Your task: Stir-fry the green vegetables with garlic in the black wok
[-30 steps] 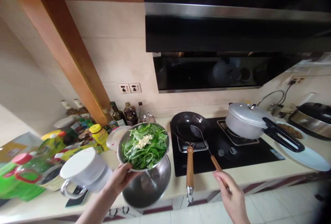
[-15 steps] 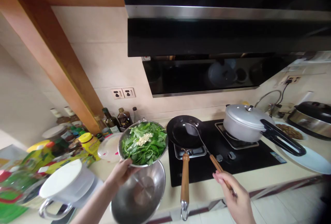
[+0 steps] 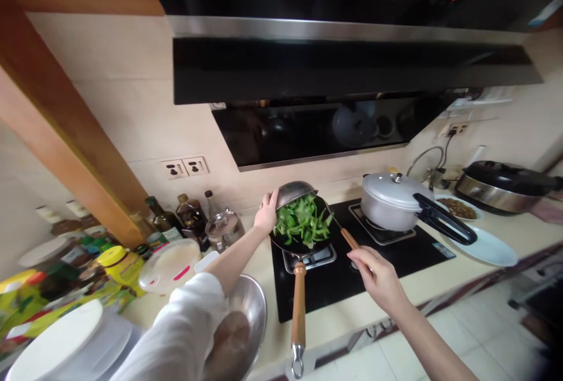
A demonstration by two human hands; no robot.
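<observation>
My left hand (image 3: 266, 212) grips the rim of a steel bowl (image 3: 295, 192) and holds it tipped over a black wok (image 3: 281, 245). Leafy green vegetables (image 3: 302, 223) spill from the bowl into the wok, and the garlic pieces are hidden. The wok has a long wooden handle (image 3: 299, 305) pointing toward me. My right hand (image 3: 378, 275) holds the wooden handle of a wok spatula (image 3: 349, 239), whose head is hidden behind the greens and wok.
A silver pressure cooker (image 3: 389, 202) stands on the black hob (image 3: 396, 258). A large steel bowl (image 3: 253, 316) sits under my left forearm. Bottles (image 3: 162, 217) and a white lidded container (image 3: 169, 266) stand left; a white plate (image 3: 488, 246) and electric cooker (image 3: 501, 186) stand right.
My left hand has lifted the bowl over the wok and tipped it, and the greens now spill into the wok. The view has swung left and up.
</observation>
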